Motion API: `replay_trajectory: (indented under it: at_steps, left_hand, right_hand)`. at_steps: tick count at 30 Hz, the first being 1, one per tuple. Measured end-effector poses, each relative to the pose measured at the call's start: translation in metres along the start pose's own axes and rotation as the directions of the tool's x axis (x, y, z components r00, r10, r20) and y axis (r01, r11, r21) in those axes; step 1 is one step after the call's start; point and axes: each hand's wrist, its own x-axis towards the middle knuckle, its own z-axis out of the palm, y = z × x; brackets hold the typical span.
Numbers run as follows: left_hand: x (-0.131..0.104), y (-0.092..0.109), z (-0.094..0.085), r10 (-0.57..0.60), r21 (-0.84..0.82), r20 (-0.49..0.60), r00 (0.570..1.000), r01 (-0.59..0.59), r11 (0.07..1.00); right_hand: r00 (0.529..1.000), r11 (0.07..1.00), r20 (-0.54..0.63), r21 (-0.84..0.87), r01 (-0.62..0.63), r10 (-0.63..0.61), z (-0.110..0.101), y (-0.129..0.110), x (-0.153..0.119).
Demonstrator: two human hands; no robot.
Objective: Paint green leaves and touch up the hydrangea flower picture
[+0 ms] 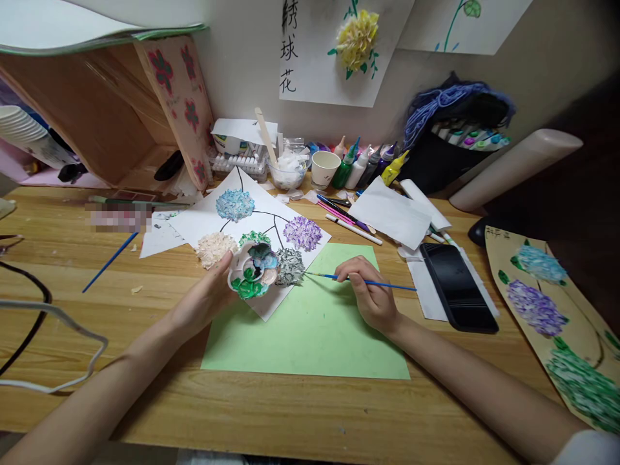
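Right hand [371, 296]: thumb and fingers pinching a blue-handled paintbrush [327, 276], its tip at the edge of a grey textured flower [291, 267]; contact cannot be confirmed from where I stand. Left hand [208, 297]: gripping a paint-smeared, flower-shaped palette [239, 263], held over white paper [266, 309]. This paper, bearing further coloured blooms, partly overlies a light green sheet [310, 342]. Beyond stand a paper cup [324, 173] and paint bottles [343, 172]; a yellow flower picture [358, 42] hangs on the wall.
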Motion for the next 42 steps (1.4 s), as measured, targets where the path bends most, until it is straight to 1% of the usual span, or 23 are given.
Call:
replay_trajectory:
  at_steps: [2,5,7,9,13,15,17,19,20,21,23,26,28,31,33,39,42]
  left_hand:
    - [0.0,0.001,0.002,0.0,0.003,-0.007,1.0,0.0,1.0]
    - [-0.001,0.002,0.004,0.001,0.015,-0.022,1.0,0.0,1.0]
    - [-0.001,0.001,0.003,-0.001,0.02,-0.021,1.0,0.001,1.0]
    - [0.0,0.0,0.001,-0.001,0.018,-0.021,1.0,0.001,1.0]
    - [0.001,-0.001,-0.002,0.013,-0.004,-0.012,1.0,-0.013,1.0]
    - [0.0,-0.001,-0.002,0.012,-0.013,-0.001,1.0,-0.012,1.0]
    - [0.0,0.0,-0.001,0.01,-0.016,0.015,1.0,-0.01,1.0]
    - [0.0,-0.001,-0.002,0.011,-0.012,0.025,1.0,-0.01,1.0]
    - [0.0,-0.002,-0.003,0.012,-0.006,0.019,1.0,-0.012,1.0]
    - [0.001,-0.003,-0.003,0.016,0.003,0.006,1.0,-0.016,1.0]
    - [0.002,-0.007,-0.004,0.016,0.027,-0.03,0.999,-0.016,1.0]
    - [0.005,-0.011,0.001,-0.018,0.047,-0.041,0.999,0.02,0.999]
    - [0.006,-0.012,0.008,-0.031,0.035,-0.024,0.999,0.032,0.999]
    - [0.007,-0.01,0.016,-0.031,0.015,-0.011,0.999,0.031,0.999]
    - [0.006,-0.008,0.019,-0.037,0.01,-0.015,0.999,0.037,0.999]
    - [0.004,-0.01,0.019,-0.052,0.006,-0.037,0.998,0.052,0.999]
    - [0.005,-0.011,0.017,-0.039,-0.018,-0.022,0.999,0.038,0.999]
  right_hand:
    - [1.0,1.0,-0.009,0.0,0.006,-0.006,0.0,0.0,-0.001]
    - [0.995,0.999,-0.093,0.012,0.037,-0.036,-0.001,0.002,-0.005]
    - [0.991,0.998,-0.122,0.016,0.062,-0.06,-0.001,0.002,-0.006]
    - [0.992,0.997,-0.107,0.011,0.073,-0.072,-0.001,0.002,-0.005]
    - [0.999,0.999,-0.016,-0.024,0.045,-0.045,0.0,-0.001,0.0]
    - [1.0,0.999,-0.008,-0.027,0.03,-0.03,0.0,-0.001,0.0]
    - [0.998,0.999,-0.059,-0.015,0.028,-0.029,0.0,-0.001,-0.001]
    - [0.992,0.999,-0.118,0.004,0.051,-0.051,-0.001,0.001,-0.004]
    - [0.99,0.997,-0.122,0.011,0.073,-0.071,-0.002,0.001,-0.004]
    - [0.99,0.995,-0.103,0.015,0.101,-0.099,-0.002,0.001,-0.005]
    - [0.984,0.984,-0.019,0.015,0.176,-0.175,-0.003,-0.001,-0.005]
    - [0.953,0.959,0.107,0.007,0.283,-0.282,-0.003,-0.004,-0.001]
    - [0.936,0.949,0.168,0.003,0.314,-0.31,-0.002,-0.006,0.001]
    - [0.918,0.948,0.25,-0.005,0.318,-0.307,0.0,-0.006,0.003]
    - [0.913,0.948,0.271,-0.01,0.319,-0.304,0.001,-0.005,0.003]
    - [0.916,0.945,0.253,-0.018,0.326,-0.311,0.0,-0.005,0.001]
    - [0.919,0.937,0.209,-0.026,0.347,-0.335,-0.002,-0.006,-0.001]
